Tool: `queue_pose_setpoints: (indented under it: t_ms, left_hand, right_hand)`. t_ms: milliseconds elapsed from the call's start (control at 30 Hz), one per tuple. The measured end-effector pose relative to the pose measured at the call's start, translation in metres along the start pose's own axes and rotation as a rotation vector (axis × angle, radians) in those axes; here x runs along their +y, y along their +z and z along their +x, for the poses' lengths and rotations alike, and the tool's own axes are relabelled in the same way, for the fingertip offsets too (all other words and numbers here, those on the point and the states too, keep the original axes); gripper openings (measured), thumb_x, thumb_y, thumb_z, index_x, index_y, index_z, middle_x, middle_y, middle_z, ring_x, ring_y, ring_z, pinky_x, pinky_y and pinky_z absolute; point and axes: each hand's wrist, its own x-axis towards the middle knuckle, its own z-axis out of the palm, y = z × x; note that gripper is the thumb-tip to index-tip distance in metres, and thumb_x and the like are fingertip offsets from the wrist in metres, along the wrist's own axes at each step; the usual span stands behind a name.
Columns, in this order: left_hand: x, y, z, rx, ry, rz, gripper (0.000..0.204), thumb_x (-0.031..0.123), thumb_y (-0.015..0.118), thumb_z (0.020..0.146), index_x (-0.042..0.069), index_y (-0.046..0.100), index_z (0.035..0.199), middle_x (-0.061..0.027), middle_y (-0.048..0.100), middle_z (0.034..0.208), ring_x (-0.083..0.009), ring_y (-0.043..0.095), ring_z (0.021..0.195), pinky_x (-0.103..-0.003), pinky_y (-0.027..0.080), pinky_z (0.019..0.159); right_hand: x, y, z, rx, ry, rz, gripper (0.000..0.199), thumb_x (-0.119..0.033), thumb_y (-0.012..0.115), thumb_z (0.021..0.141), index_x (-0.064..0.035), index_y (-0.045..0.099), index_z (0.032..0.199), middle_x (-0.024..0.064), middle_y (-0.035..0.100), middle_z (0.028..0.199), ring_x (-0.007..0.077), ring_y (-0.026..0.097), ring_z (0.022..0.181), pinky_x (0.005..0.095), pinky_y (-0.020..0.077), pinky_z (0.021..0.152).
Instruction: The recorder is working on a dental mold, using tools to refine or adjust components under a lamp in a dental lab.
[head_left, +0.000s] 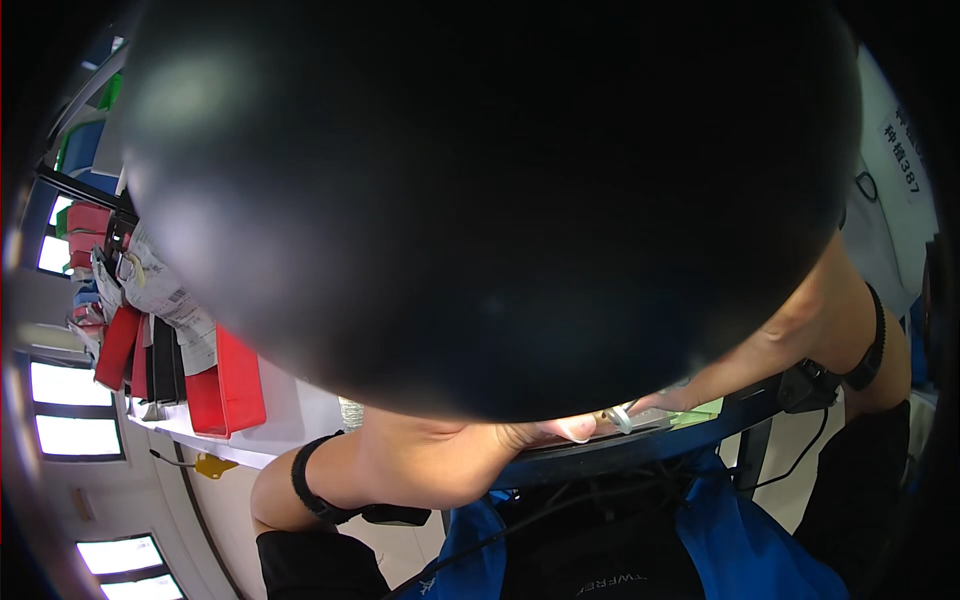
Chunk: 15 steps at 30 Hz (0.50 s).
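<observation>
A large, smooth black rounded object (500, 200), blurred and close, covers most of the view and hides the tops of both hands. Below its lower edge, my left hand (440, 455) reaches in from the left, its thumb tip bent beside a small silvery-white piece (620, 416). My right hand (745, 362) comes from the right, its fingers closed near that same piece and mostly hidden. The two hands meet at the table's near edge (600, 455). What exactly either hand grips cannot be made out. Black bands circle both wrists.
At the left, red bins (238, 385) and black bins stand on a white tabletop (305, 410) with printed papers (170, 290) over them. A pale green sheet (697, 413) lies by my right hand. A black cable (815, 445) hangs from a small black box (808, 387) at the table edge.
</observation>
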Motion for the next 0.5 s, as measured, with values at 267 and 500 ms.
queue_pose_setpoints:
  t_ms: [267, 500]
  left_hand:
    - [0.002, 0.003, 0.001, 0.060, -0.033, 0.050, 0.018, 0.018, 0.081, 0.090, 0.006, 0.080, 0.104, -0.0075, 0.077, 0.101, -0.0177, 0.073, 0.090, -0.029, 0.058, 0.078]
    - [-0.010, 0.001, -0.005, -0.059, -0.185, 0.165, 0.019, 0.021, 0.080, 0.090, 0.010, 0.081, 0.105, -0.0061, 0.077, 0.103, -0.0179, 0.073, 0.093, -0.029, 0.058, 0.081]
  right_hand:
    - [0.000, 0.001, 0.012, 0.101, -0.032, -0.061, 0.052, -0.056, 0.088, 0.067, -0.0087, 0.075, 0.084, -0.0006, 0.062, 0.072, 0.0189, 0.061, 0.061, 0.0316, 0.0441, 0.060]
    - [-0.001, 0.000, 0.016, 0.166, -0.053, -0.097, 0.053, -0.060, 0.085, 0.069, -0.0094, 0.073, 0.076, -0.0025, 0.055, 0.055, 0.0158, 0.054, 0.044, 0.0304, 0.0379, 0.041]
